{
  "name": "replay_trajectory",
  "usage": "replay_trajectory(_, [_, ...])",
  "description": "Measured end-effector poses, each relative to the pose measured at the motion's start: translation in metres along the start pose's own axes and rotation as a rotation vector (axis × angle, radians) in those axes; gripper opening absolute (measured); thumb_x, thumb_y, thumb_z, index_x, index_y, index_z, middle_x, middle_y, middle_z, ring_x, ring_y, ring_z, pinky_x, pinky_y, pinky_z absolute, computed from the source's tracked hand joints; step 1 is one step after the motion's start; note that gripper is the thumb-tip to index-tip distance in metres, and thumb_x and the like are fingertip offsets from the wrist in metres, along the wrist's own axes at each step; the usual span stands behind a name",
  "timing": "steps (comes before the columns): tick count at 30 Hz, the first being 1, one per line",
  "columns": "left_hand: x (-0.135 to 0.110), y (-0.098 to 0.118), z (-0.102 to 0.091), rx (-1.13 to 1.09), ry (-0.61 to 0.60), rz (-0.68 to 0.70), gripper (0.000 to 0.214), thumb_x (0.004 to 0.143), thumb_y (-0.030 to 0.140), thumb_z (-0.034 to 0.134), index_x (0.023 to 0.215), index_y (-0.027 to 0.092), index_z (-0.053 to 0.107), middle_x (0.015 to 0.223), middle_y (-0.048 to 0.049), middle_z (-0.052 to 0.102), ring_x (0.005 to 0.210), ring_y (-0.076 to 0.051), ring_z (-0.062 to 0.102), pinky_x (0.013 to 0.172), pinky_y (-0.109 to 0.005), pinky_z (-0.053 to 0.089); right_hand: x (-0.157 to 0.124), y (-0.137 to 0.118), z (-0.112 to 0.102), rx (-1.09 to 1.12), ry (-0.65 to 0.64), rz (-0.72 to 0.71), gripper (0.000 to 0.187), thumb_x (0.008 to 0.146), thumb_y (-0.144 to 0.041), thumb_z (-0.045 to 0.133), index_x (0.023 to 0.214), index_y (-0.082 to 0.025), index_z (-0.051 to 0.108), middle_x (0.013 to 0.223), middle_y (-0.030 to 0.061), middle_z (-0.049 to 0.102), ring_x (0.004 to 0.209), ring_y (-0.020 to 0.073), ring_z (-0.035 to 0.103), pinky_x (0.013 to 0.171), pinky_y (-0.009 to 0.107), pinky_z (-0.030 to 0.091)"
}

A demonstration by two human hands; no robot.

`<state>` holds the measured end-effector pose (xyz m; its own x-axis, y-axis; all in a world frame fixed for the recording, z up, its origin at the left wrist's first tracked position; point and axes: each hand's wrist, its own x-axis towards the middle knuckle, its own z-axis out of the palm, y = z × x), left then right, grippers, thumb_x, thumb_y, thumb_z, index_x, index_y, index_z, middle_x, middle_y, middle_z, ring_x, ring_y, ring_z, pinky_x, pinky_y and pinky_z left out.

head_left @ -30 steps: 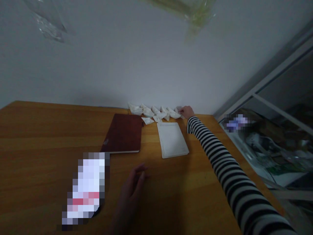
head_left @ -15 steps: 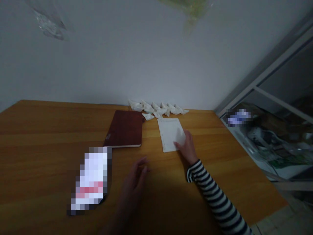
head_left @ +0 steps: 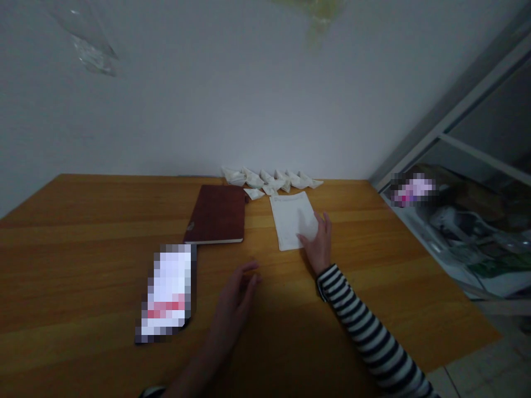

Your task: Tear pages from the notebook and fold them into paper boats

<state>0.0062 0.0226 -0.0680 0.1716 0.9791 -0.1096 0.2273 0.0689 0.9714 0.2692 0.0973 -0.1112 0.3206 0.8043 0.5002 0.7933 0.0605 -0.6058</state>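
Observation:
My right hand (head_left: 318, 243) is at the right edge of a white paper pad (head_left: 292, 221) lying flat on the table. Its thumb overlaps the pad's lower right corner, and its fingers are apart along the side. Whether the fingers press on the paper is hard to tell. Nearer to me, my left hand (head_left: 238, 293) hovers low over the wood, fingers loosely curved and apart, with nothing in it. Several folded white paper boats (head_left: 271, 181) stand in a cluster behind the pad, by the wall.
A dark red notebook (head_left: 218, 215) lies left of the pad. In front of it is a blurred-out phone-like object (head_left: 168, 293). The wooden table (head_left: 103, 221) meets a wall at the back. Right of the table, a metal-framed shelf (head_left: 481, 157) holds bags and clutter.
The view has shifted slightly. My right hand's fingers have lifted and spread a little at the pad's edge. My left hand stays raised, a bit more in view.

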Motion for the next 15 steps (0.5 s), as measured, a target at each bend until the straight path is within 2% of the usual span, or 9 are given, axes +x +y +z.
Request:
replay_trajectory(2, [0.000, -0.003, 0.001, 0.024, 0.010, 0.031, 0.036, 0.092, 0.044, 0.053, 0.119, 0.021, 0.060, 0.116, -0.0120, 0.070, 0.103, -0.028, 0.068, 0.096, -0.046, 0.049, 0.001, -0.005, -0.003, 0.015, 0.017, -0.027, 0.064, 0.079, -0.017, 0.063, 0.141, -0.017, 0.046, 0.154, 0.0167, 0.035, 0.145, 0.0286, 0.033, 0.119, 0.051, 0.031])
replay_trajectory(5, [0.000, -0.005, 0.000, 0.043, -0.006, 0.030, 0.037, 0.093, 0.045, 0.053, 0.122, 0.022, 0.060, 0.118, -0.0121, 0.070, 0.103, -0.028, 0.068, 0.097, -0.047, 0.050, 0.006, -0.011, -0.014, 0.068, 0.086, 0.032, 0.050, 0.085, -0.017, 0.055, 0.134, -0.019, 0.057, 0.141, 0.0145, 0.055, 0.130, 0.0272, 0.054, 0.110, 0.048, 0.044])
replay_trajectory(7, [0.000, -0.004, 0.000, 0.029, -0.020, 0.007, 0.037, 0.094, 0.045, 0.052, 0.124, 0.023, 0.058, 0.120, -0.0118, 0.069, 0.107, -0.028, 0.067, 0.099, -0.048, 0.049, 0.010, -0.016, -0.026, 0.144, 0.197, 0.116, 0.045, 0.088, -0.023, 0.055, 0.133, -0.021, 0.060, 0.128, 0.0131, 0.067, 0.115, 0.0261, 0.065, 0.100, 0.045, 0.051])
replay_trajectory(10, [-0.001, 0.000, 0.001, -0.048, -0.002, 0.005, 0.037, 0.095, 0.045, 0.052, 0.125, 0.024, 0.056, 0.130, -0.0112, 0.065, 0.122, -0.028, 0.061, 0.107, -0.047, 0.044, 0.006, -0.030, -0.045, 0.372, 0.383, 0.262, 0.054, 0.086, -0.031, 0.065, 0.138, -0.019, 0.057, 0.112, 0.0121, 0.074, 0.095, 0.0231, 0.071, 0.088, 0.040, 0.056])
replay_trajectory(12, [-0.002, 0.003, 0.003, -0.155, 0.018, 0.034, 0.044, 0.096, 0.045, 0.052, 0.136, 0.027, 0.046, 0.137, -0.0105, 0.060, 0.127, -0.026, 0.058, 0.111, -0.047, 0.042, -0.006, -0.045, -0.050, 0.601, 0.331, 0.375, 0.061, 0.084, -0.034, 0.070, 0.140, -0.017, 0.055, 0.105, 0.0111, 0.076, 0.087, 0.0205, 0.072, 0.083, 0.037, 0.058])
replay_trajectory(15, [0.002, 0.007, 0.002, -0.331, 0.070, 0.098, 0.069, 0.096, 0.042, 0.054, 0.152, 0.036, 0.014, 0.151, -0.0109, 0.045, 0.134, -0.025, 0.053, 0.113, -0.048, 0.039, -0.033, -0.069, -0.045, 0.915, 0.061, 0.522, 0.063, 0.083, -0.038, 0.072, 0.141, -0.020, 0.053, 0.106, 0.0099, 0.077, 0.086, 0.0196, 0.072, 0.080, 0.035, 0.058])
